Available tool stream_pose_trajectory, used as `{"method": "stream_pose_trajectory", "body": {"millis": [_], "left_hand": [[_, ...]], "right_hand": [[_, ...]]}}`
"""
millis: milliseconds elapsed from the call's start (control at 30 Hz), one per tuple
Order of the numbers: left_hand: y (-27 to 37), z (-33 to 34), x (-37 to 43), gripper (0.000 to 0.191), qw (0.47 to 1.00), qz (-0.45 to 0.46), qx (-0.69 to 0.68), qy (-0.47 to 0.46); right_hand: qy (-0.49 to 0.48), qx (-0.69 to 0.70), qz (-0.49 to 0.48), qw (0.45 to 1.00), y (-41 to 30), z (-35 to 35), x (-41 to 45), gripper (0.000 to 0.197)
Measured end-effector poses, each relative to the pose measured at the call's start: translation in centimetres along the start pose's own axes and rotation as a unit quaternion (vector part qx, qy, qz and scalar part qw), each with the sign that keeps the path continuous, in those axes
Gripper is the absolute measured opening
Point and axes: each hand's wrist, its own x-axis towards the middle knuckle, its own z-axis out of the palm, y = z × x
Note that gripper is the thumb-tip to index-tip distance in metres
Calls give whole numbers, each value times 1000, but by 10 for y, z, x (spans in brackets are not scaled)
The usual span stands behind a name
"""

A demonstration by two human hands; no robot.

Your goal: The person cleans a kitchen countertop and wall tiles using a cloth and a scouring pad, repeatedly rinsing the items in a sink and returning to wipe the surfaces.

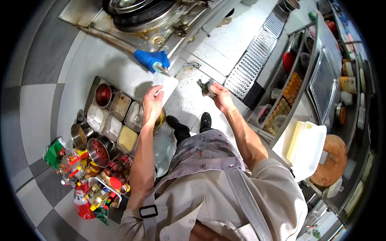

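My right hand point(221, 97) grips a dark, tangled clump point(205, 87), which looks like a steel wool scourer, over the floor in front of me. Near the corner of the white counter point(170, 86) is my left hand point(153, 104), its thumb a little apart from the fingers and nothing visible in it. Just beside that hand, a tray of seasoning tubs point(113, 113) holds white and pale yellow contents. A blue cloth point(150, 59) is wrapped around a handle at the edge of the stove.
A black wok point(141, 15) sits on the soiled stove point(99, 21). Metal bowls point(98, 152) and several bottles point(72, 168) crowd the left. A drain grate point(253, 57) crosses the floor. On the right are a shelved counter point(301, 102), a white foam box point(310, 150) and a round chopping block point(331, 162).
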Motion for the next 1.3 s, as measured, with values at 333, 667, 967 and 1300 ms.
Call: {"method": "stream_pose_trajectory", "body": {"millis": [333, 667, 967, 1300], "left_hand": [[79, 116, -11, 33, 957, -88, -150, -232], [114, 203, -5, 35, 853, -64, -116, -505], [145, 256, -87, 25, 729, 8, 37, -684], [199, 314, -260, 26, 564, 150, 91, -807]], "right_hand": [[-56, 358, -37, 931, -98, -10, -86, 23], [48, 369, -188, 909, -71, -70, -195, 15], [307, 454, -401, 734, 54, -97, -392, 16], [422, 509, -595, 457, 106, -168, -526, 22]]}}
